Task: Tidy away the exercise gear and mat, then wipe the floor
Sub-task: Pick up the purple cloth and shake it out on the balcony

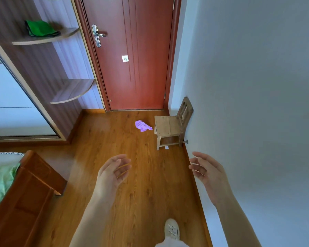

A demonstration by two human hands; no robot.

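Note:
A crumpled purple cloth point(142, 126) lies on the wooden floor point(118, 175) near the red door, just left of a small wooden chair. My left hand point(112, 172) and my right hand point(207, 172) hover in front of me, well short of the cloth, fingers loosely curved and holding nothing. A folded green item point(40, 28) sits on the upper corner shelf at the left. No mat shows in this view.
A small wooden chair point(171, 126) stands against the right wall. The shut red door point(132, 54) is ahead. A wardrobe with curved shelves point(73, 91) is on the left, a wooden bed end point(30, 191) at lower left. My white shoe point(172, 229) is on the floor.

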